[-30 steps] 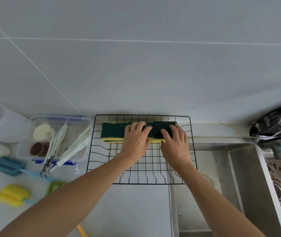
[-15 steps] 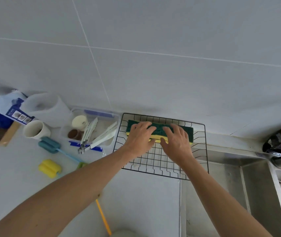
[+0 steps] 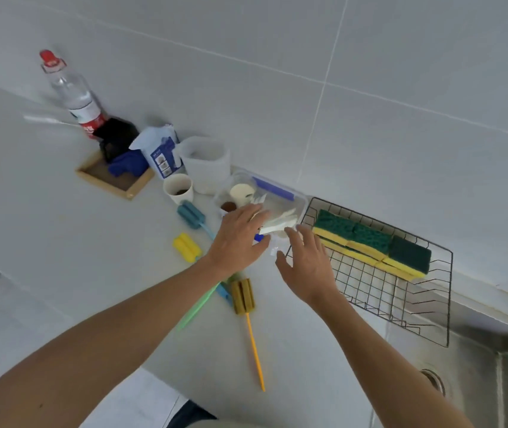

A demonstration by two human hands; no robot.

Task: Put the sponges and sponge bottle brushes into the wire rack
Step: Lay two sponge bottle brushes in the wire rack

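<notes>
Green-and-yellow sponges (image 3: 373, 242) lie in a row along the back of the black wire rack (image 3: 401, 310). On the counter left of the rack lie sponge bottle brushes: a teal one (image 3: 191, 214), a yellow one (image 3: 187, 247), an olive one with an orange handle (image 3: 242, 295), and a green handle (image 3: 198, 307) partly under my left arm. My left hand (image 3: 237, 240) hovers with fingers straight above the counter between the brushes and the rack, holding nothing. Beside it, my right hand (image 3: 306, 267) is spread over the rack's left edge, also holding nothing.
A clear plastic box (image 3: 280, 196) with tongs and small cups stands left of the rack. Behind it are a white jug (image 3: 206, 165), a paper cup (image 3: 178, 188), a wooden tray (image 3: 113, 177) and a bottle (image 3: 73, 94). A steel sink (image 3: 493, 366) lies at the right.
Both hands have let go of the sponges and moved left off the rack toward the brushes. The view has swung left, bringing the bottle and tray into sight.
</notes>
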